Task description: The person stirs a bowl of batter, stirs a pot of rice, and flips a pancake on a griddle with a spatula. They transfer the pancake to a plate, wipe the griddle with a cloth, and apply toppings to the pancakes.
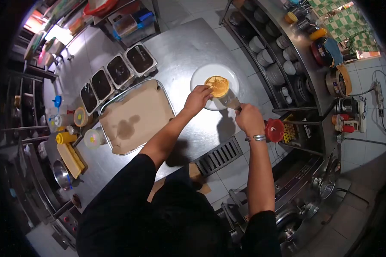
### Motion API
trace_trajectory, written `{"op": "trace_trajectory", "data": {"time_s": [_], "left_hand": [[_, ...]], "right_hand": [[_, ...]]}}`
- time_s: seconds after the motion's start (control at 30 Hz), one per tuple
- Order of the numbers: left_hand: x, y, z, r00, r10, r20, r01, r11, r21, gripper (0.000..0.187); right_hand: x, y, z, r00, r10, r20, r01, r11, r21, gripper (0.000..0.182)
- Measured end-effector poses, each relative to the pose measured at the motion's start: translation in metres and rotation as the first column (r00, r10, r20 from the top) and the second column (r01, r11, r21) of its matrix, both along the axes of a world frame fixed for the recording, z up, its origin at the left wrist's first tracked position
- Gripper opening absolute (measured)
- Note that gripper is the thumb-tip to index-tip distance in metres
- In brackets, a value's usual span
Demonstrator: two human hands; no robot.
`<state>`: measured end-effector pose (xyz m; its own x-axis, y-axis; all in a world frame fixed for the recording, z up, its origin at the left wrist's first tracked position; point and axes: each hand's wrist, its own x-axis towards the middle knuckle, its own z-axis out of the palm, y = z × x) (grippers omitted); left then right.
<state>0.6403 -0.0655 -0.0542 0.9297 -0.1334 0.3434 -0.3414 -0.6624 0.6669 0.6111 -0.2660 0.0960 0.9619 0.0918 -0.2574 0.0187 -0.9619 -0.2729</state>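
A round golden pancake [219,87] is over a white plate [197,77] on the steel table. My left hand [197,100] has its fingers closed at the near-left edge of the pancake, gripping it there. In my right hand [250,119] is a metal spatula [230,101], its flat blade pointing toward the pancake. The blade's far end meets the pancake's near edge; whether it reaches underneath is hidden. My right fingers wrap the handle, which is mostly covered. A bracelet [259,138] circles the right wrist.
Left of my arms, a paper-lined tray [152,100] lies on the steel table [180,47]. Several metal containers [120,70] with dark contents line its far side. Bottles, including a yellow squeeze bottle [65,137], stand left. Shelves of dishes [274,75] and a red container [274,130] are right.
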Motion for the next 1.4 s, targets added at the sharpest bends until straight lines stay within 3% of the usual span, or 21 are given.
{"op": "trace_trajectory", "data": {"time_s": [0.13, 0.23, 0.3, 0.43, 0.5, 0.53, 0.63, 0.7, 0.77, 0.93, 1.03, 1.17, 1.2, 1.27, 1.37, 1.4], "left_hand": [[0.001, -0.001, 0.004, 1.0, 0.018, -0.002, -0.018, 1.0, -0.005, 0.022], [0.0, -0.001, 0.009, 0.999, 0.0, -0.037, 0.001, 1.0, 0.028, 0.024], [0.0, 0.0, 0.014, 0.997, -0.028, -0.078, 0.03, 0.999, 0.032, 0.026], [0.005, -0.003, 0.035, 0.995, -0.104, 0.004, 0.103, 0.989, 0.11, 0.054], [0.015, -0.012, 0.035, 0.99, -0.139, -0.03, 0.142, 0.952, 0.27, 0.078], [0.022, -0.017, 0.033, 0.987, -0.157, -0.037, 0.161, 0.927, 0.338, 0.081], [0.041, -0.031, 0.041, 0.959, -0.205, -0.197, 0.278, 0.818, 0.503, 0.092], [0.055, -0.037, 0.039, 0.931, -0.236, -0.278, 0.355, 0.762, 0.542, 0.099], [0.071, -0.032, 0.013, 0.902, -0.339, -0.268, 0.429, 0.772, 0.468, 0.093], [0.085, -0.026, 0.007, 0.814, -0.525, -0.249, 0.574, 0.656, 0.49, 0.089], [0.088, -0.03, 0.015, 0.812, -0.561, -0.159, 0.546, 0.637, 0.544, 0.086], [0.027, -0.056, 0.05, 0.887, -0.451, 0.103, 0.323, 0.763, 0.56, 0.076], [0.013, -0.056, 0.048, 0.853, -0.496, 0.164, 0.4, 0.821, 0.407, 0.065], [-0.032, -0.056, 0.043, 0.831, -0.525, 0.183, 0.476, 0.843, 0.251, 0.062], [-0.129, -0.069, 0.021, 0.766, -0.641, 0.042, 0.629, 0.762, 0.157, 0.056], [-0.164, -0.079, 0.012, 0.719, -0.694, -0.019, 0.69, 0.711, 0.136, 0.055]], "right_hand": [[0.0, -0.003, 0.023, 1.0, 0.011, -0.013, -0.013, 0.99, -0.141, 0.023], [-0.013, -0.014, 0.043, 0.992, -0.106, -0.074, 0.084, 0.964, -0.25, 0.022], [-0.033, -0.032, 0.05, 0.997, -0.048, -0.06, 0.035, 0.978, -0.206, 0.022], [-0.092, -0.053, 0.06, 0.985, -0.17, -0.022, 0.168, 0.983, -0.069, 0.024], [-0.132, -0.074, 0.04, 0.982, -0.181, -0.045, 0.179, 0.983, -0.035, 0.026], [-0.152, -0.085, 0.03, 0.977, -0.203, -0.056, 0.202, 0.979, -0.033, 0.028], [-0.222, -0.096, 0.006, 0.946, -0.276, -0.171, 0.261, 0.96, -0.103, 0.029], [-0.264, -0.093, 0.017, 0.926, -0.332, -0.181, 0.327, 0.943, -0.054, 0.029], [-0.303, -0.09, 0.015, 0.901, -0.384, -0.205, 0.393, 0.919, 0.009, 0.029], [-0.416, -0.09, -0.019, 0.79, -0.559, -0.249, 0.576, 0.818, -0.009, 0.028], [-0.444, -0.077, -0.003, 0.69, -0.639, -0.341, 0.686, 0.727, 0.026, 0.027], [-0.487, -0.057, -0.002, 0.536, -0.788, -0.304, 0.838, 0.54, 0.076, 0.029], [-0.501, -0.054, -0.007, 0.495, -0.801, -0.337, 0.855, 0.519, 0.024, 0.031], [-0.534, -0.05, -0.03, 0.413, -0.84, -0.351, 0.889, 0.455, -0.043, 0.034], [-0.588, -0.046, -0.056, 0.242, -0.868, -0.435, 0.939, 0.322, -0.121, 0.037], [-0.612, -0.042, -0.079, 0.19, -0.812, -0.551, 0.912, 0.354, -0.206, 0.038]]}}
